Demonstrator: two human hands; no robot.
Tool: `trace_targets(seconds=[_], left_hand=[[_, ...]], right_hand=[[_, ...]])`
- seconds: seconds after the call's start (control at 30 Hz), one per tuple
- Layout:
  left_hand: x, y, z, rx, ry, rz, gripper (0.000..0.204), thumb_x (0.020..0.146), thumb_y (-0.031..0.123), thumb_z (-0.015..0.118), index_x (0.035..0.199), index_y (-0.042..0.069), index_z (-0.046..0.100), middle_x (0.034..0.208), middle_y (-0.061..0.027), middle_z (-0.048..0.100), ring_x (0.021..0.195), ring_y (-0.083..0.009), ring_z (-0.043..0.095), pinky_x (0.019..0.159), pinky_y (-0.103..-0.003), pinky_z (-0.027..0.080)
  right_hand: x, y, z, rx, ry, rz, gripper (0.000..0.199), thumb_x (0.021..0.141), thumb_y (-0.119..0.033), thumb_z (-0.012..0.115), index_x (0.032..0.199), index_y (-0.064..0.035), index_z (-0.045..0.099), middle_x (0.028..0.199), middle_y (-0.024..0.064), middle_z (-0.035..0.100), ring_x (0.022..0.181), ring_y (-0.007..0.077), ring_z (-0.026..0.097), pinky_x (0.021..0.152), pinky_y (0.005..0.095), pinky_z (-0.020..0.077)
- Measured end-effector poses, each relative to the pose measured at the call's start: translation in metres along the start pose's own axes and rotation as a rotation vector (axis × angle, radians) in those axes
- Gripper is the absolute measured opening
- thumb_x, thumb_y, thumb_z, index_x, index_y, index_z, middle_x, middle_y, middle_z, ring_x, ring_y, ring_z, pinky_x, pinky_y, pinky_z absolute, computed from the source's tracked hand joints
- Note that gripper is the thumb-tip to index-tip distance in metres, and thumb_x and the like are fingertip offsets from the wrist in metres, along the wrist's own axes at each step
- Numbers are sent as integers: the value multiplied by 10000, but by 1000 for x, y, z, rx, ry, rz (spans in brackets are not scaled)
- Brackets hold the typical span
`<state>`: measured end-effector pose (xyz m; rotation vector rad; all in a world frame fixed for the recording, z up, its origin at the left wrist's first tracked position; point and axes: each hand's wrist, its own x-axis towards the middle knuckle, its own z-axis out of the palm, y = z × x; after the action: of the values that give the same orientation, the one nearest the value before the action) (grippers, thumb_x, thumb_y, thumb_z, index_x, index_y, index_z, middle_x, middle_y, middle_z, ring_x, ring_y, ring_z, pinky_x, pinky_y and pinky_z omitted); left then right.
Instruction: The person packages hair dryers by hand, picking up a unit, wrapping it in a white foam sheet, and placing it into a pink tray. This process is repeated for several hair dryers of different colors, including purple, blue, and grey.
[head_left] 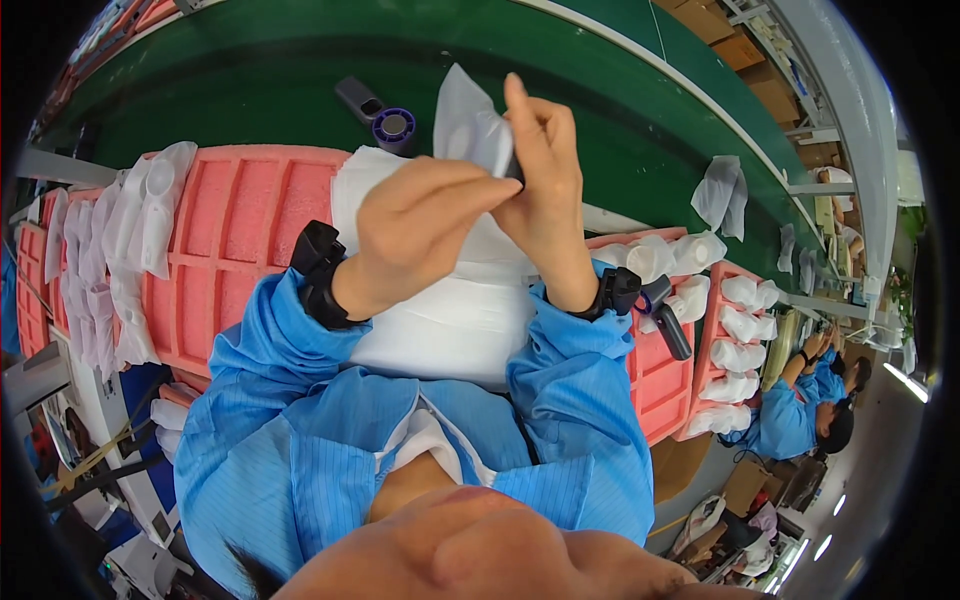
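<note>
Several slim items in translucent white sleeves (125, 225) lie at nine o'clock, beside a pink foam tray with compartments (215, 215). At eleven o'clock, a dark grey handheld fan with a purple ring (395, 126) rests on the green work surface (270, 105); a wide swing of the left hand (420, 215) could perhaps push it. This hand's fingertips are pinched together at the lower end of a soft, translucent white pouch (465, 130), at twelve o'clock; pulling too hard there might tear it. The right hand (545, 155) has half-bent fingers around a dark piece (517, 172) at the pouch's edge. How firmly, I cannot tell; if loosely, the piece may slip. At three o'clock, an uncovered dark fan (664, 316) could be knocked by the right forearm.
</note>
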<state>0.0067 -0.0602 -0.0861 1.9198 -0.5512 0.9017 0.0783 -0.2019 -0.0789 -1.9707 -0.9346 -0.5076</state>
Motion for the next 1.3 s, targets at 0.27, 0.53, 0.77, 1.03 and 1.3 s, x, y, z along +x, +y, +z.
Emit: trace_targets(seconds=[0.27, 0.53, 0.77, 1.03, 1.3], left_hand=[[9, 9, 0, -2, -6, -254, 520, 633, -52, 695, 1128, 95, 636, 1109, -109, 554, 811, -244, 617, 637, -306, 509], [24, -14, -29, -22, -64, -228, 472, 674, -7, 744, 1111, 99, 601, 1183, -127, 527, 1071, -260, 558, 872, -336, 472], [23, -21, -26, -574, 137, -338, 426, 739, -20, 686, 1135, 65, 555, 1294, -127, 498, 1128, -234, 528, 938, -348, 430], [12, -19, -6, -130, 180, -201, 332, 675, 60, 804, 967, 51, 645, 1205, -95, 497, 1100, -249, 494, 933, -332, 397], [13, -15, -15, 148, 191, -90, 173, 684, 61, 796, 790, 50, 660, 1182, -97, 508, 1019, -224, 514, 847, -303, 421]], right_hand=[[-5, 14, 5, 89, 139, 222, 596, 698, -56, 743, 1232, -22, 480, 1060, 120, 504, 916, 241, 551, 757, 311, 486], [-9, -4, 5, 569, -33, 85, 643, 692, -144, 775, 1235, -16, 455, 1200, 152, 461, 1000, 250, 543, 746, 347, 515], [-8, 18, 26, 386, -224, -63, 525, 678, -152, 766, 1125, -3, 533, 930, 217, 595, 837, 388, 606, 700, 387, 510], [-10, 15, 19, -256, 62, 33, 402, 630, -30, 736, 979, -24, 537, 821, 161, 582, 737, 384, 597, 610, 418, 479], [-12, 4, 17, 35, -77, 228, 373, 719, -43, 739, 1039, -9, 551, 909, 127, 625, 788, 267, 631, 666, 339, 496]])
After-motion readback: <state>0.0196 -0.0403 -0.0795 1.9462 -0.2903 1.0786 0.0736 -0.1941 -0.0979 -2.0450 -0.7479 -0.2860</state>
